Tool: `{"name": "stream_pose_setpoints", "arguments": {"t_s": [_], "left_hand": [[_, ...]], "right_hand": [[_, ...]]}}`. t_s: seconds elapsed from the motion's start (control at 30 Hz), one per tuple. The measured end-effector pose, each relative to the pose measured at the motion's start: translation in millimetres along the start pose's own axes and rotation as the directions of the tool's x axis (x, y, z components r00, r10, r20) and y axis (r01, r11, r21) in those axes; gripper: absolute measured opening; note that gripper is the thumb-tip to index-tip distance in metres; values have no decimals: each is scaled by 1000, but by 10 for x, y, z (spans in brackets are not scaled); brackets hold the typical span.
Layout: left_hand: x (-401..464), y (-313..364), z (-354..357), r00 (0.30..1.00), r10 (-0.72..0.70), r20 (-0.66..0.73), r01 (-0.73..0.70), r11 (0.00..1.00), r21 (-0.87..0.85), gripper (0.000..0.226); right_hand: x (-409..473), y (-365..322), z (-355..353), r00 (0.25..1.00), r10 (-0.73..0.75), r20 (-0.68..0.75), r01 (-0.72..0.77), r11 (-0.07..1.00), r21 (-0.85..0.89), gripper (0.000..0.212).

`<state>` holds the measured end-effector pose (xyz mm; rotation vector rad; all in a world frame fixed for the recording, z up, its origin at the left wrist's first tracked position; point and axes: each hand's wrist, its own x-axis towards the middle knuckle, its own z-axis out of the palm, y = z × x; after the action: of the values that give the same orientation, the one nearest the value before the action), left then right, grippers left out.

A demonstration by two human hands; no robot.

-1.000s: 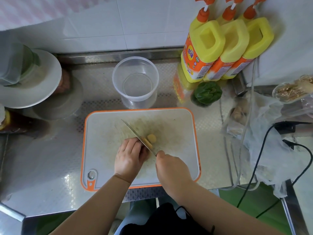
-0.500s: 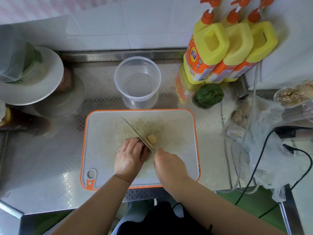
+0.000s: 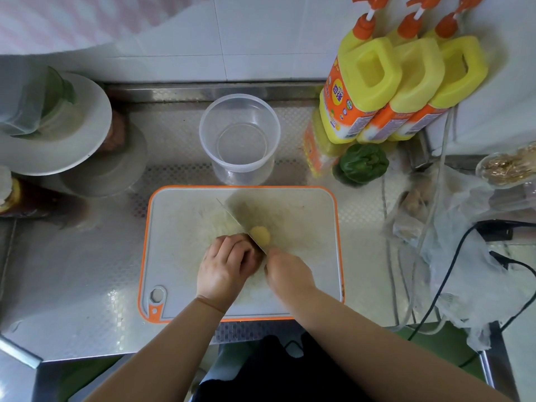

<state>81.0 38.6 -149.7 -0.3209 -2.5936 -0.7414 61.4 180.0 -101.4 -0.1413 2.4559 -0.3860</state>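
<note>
A white cutting board with an orange rim (image 3: 179, 227) lies on the steel counter. My right hand (image 3: 287, 274) grips the handle of a knife (image 3: 235, 219), whose blade runs up and left across the board. A pale yellow slice (image 3: 260, 235) lies just right of the blade. My left hand (image 3: 226, 265) sits left of the blade with fingers curled over the piece being cut, which is hidden under them.
A clear plastic tub (image 3: 239, 137) stands behind the board. Three yellow pump bottles (image 3: 377, 88) and a green pepper (image 3: 364, 163) are at the back right. Plastic bags (image 3: 470, 256) and black cables (image 3: 452, 274) lie right. White plates (image 3: 72, 140) stand left.
The knife blade has tilted, showing more of its flat side, and the yellow slice lies more exposed beside it. Both hands stay in nearly the same place.
</note>
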Motion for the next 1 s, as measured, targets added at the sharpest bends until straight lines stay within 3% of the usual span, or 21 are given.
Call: {"name": "stream_pose_setpoints", "arguments": {"t_s": [0.13,0.27,0.43,0.57,0.73,1.0], "left_hand": [[-9,9,6,1000,-10,-14,10,1000,-3,33],[-32,-7,3,1000,-10,-23,9,999,-31,12],[-53,-2,-6,999,-20,-39,18,999,-44,8],[-51,40,-23,999,13,-47,-15,999,-43,22],[-47,-3,-6,999,22,-34,-23,999,-30,22],[-61,-25,8,999,41,-33,-43,998,-52,9]], "right_hand": [[9,39,-7,1000,-14,-11,14,1000,8,15],[-28,98,-59,994,-60,-87,62,998,30,15],[-285,0,-83,980,-101,-170,89,993,-76,11],[-486,-129,-133,956,-107,-271,62,984,-170,38],[-599,-112,-113,958,-106,-268,68,987,-147,11],[-587,-54,-214,982,-104,-159,88,990,-107,14]]}}
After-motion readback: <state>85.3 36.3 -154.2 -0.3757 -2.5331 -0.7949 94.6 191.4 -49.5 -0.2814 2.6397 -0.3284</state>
